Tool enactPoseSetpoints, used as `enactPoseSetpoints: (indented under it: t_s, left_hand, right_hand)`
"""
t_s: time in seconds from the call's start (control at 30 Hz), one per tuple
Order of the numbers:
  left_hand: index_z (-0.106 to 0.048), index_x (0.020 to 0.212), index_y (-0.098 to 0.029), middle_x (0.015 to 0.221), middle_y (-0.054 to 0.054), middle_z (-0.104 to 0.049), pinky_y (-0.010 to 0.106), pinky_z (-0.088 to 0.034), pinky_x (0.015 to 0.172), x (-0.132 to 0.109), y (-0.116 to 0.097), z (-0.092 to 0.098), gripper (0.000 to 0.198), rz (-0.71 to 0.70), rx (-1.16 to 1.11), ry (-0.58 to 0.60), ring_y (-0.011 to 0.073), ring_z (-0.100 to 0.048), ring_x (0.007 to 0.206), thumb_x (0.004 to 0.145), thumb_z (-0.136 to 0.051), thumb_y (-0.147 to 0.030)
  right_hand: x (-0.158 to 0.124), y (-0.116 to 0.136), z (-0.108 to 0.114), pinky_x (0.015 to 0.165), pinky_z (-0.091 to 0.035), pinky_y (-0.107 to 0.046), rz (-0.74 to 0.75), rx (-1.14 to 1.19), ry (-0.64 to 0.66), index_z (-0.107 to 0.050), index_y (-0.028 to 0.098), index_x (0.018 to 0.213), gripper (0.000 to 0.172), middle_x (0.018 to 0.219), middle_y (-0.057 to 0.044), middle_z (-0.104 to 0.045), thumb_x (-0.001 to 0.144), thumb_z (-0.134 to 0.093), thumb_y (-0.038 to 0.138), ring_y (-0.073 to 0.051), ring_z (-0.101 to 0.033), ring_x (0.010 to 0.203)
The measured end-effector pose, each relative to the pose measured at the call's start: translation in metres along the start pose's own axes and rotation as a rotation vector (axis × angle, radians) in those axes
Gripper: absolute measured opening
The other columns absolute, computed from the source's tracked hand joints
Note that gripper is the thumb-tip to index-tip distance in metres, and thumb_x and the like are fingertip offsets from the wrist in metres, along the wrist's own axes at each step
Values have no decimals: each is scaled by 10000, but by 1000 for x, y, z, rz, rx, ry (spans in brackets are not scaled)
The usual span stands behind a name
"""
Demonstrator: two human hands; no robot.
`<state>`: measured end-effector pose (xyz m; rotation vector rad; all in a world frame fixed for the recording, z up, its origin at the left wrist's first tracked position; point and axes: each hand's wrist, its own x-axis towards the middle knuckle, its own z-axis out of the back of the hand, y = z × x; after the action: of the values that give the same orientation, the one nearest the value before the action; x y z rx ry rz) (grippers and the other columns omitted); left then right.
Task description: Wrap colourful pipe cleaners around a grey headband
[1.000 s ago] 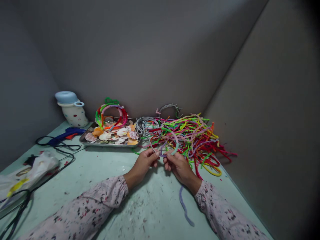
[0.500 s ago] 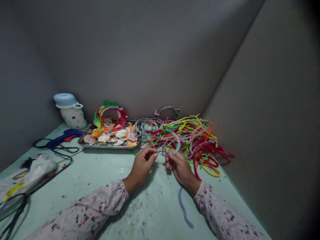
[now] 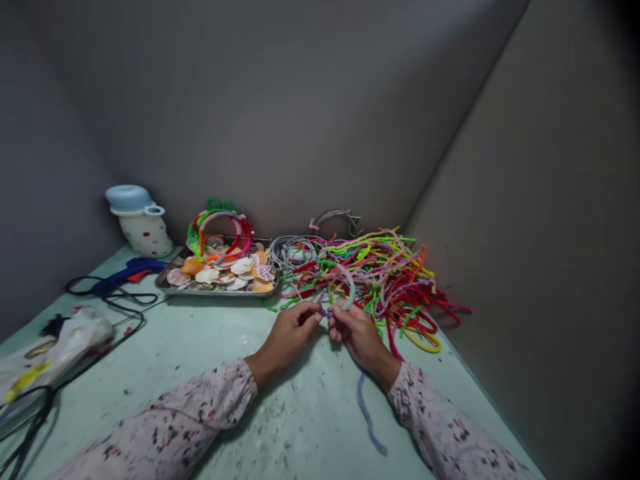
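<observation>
Nearest, a loose lilac pipe cleaner (image 3: 370, 423) lies on the table (image 3: 300, 427). Beyond it, L hand (image 3: 287, 333) pinches a purple pipe cleaner (image 3: 327, 314), thumb vs. fingertips; R hand (image 3: 357, 333) grips the part-wrapped ring (image 3: 351, 293), held up betw. both hands, just in front of the pipe cleaner heap (image 3: 395, 267). Further back: wire coil (image 3: 295, 252), shell tray (image 3: 215, 299), bottle (image 3: 143, 230). Risk, prob.: slack L pinch lets the purple wrap spring loose; weak R grip lets the ring twist. Vs. 0.5 s ago: L fingertips now nearer R hand, on the purple; tray etc. same.
</observation>
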<state>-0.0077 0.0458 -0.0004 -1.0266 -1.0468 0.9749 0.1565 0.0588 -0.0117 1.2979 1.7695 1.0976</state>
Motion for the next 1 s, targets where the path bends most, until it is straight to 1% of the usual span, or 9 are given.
enactPoseSetpoints:
  t_s: [0.17,0.4,0.7,1.0]
  left_hand:
    - [-658,910,-131,762,27,-624,207,-401,528,1,-2,0,205,41,-39,-10,89,-491,567,833,-552,-290]
    - [-626,906,-113,749,22,-601,217,-400,498,3,-5,-1,212,100,-144,26,77,-487,517,801,-593,-294]
    - [-617,916,-135,715,-7,-598,191,-387,486,2,-5,0,186,106,-199,23,62,-511,494,820,-581,-291]
    - [-610,856,-133,718,-11,-595,188,-395,494,1,-5,0,154,102,-216,2,61,-512,503,804,-593,-277]
  right_hand:
    - [1,-1,0,403,-362,-155,-2,-6,-1,-575,161,777,238,631,16,-618,784,-681,373,-67,-550,454]
    - [0,-1,2,411,-366,-161,-17,7,-4,-581,163,770,235,629,13,-626,789,-678,377,-70,-552,457]
    - [0,0,1,407,-373,-167,-13,15,-9,-595,161,745,228,633,4,-632,780,-680,369,-76,-560,456]
    - [0,0,0,392,-382,-169,-32,38,-22,-601,159,765,230,624,5,-634,758,-696,368,-81,-556,450]
